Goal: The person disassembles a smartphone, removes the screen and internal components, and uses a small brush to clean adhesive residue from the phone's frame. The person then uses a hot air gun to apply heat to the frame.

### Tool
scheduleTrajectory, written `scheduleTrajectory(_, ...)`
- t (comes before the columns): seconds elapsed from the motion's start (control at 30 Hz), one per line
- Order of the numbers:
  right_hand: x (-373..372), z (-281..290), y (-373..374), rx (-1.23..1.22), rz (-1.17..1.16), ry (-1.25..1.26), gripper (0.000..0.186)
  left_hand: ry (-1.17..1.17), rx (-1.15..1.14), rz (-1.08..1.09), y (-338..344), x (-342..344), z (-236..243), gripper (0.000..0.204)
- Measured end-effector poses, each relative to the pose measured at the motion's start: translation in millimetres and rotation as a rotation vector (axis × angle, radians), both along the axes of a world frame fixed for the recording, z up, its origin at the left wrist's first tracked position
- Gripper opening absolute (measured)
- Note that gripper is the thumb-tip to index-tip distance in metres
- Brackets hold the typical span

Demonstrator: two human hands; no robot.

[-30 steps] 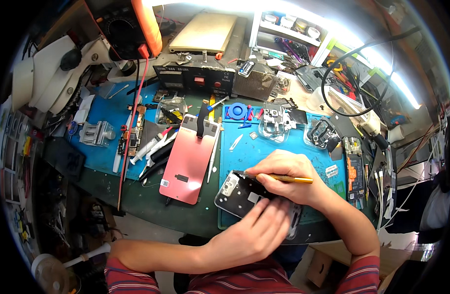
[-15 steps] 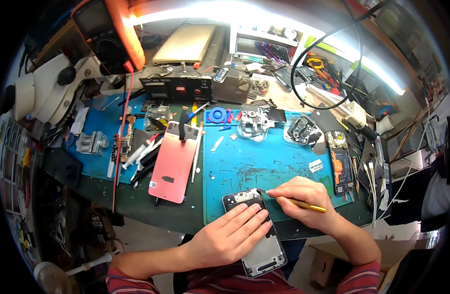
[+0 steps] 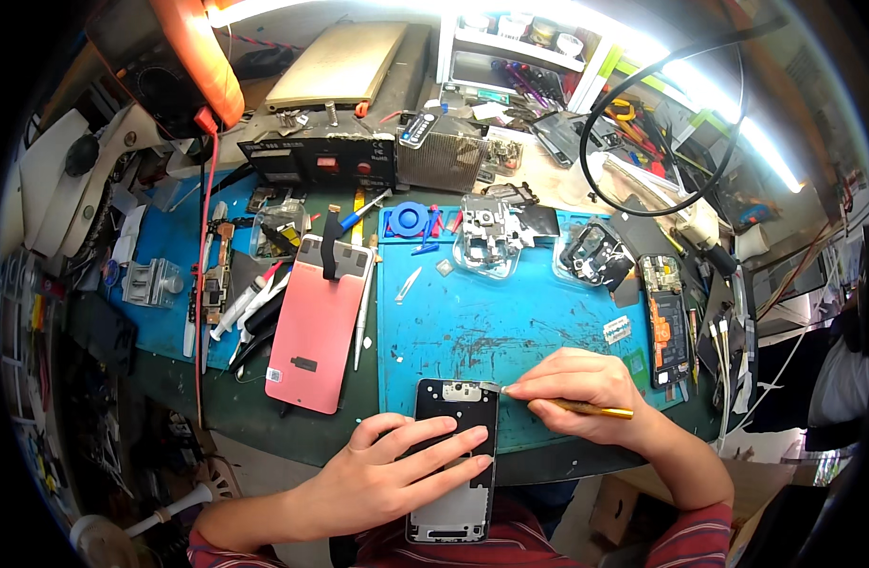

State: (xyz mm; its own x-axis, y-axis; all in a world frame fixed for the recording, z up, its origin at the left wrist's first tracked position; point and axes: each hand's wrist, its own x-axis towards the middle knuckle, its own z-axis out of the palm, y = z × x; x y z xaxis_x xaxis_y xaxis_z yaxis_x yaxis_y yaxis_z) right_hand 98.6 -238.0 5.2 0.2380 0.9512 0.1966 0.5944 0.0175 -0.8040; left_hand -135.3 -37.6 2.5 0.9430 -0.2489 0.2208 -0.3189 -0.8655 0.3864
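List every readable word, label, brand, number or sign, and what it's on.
Black box front: white lettering, partly legible, not transcribed.
Small dark tag: light print, not transcribed.
White label on pink panel: too small to read.
Silver blade: marks too small to read.
Phone frame under left hand: no readable text.

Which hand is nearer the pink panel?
Left. The left hand, spread over the phone frame, is below and right of the pink panel; the right hand, gripping a gold-handled tool, is farther right.
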Motion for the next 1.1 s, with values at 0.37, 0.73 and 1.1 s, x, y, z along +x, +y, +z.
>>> scheduleTrajectory(0.37,-2.2,2.6,-3.7,0.007,-0.022,-0.04,0.028,-0.038,0.034,0.016,2.7,1.4,-3.2,0.041)
scheduleTrajectory(0.73,-4.8,5.7,-8.1,-0.005,-0.037,-0.072,0.028,-0.036,-0.004,0.02,4.6,1.7,-4.1,0.04)
scheduleTrajectory(1.1,-6.7,3.2,-1.0,0.016,-0.028,-0.086,0.029,-0.01,-0.021,0.006,6.4,1.8,-2.6,0.04)
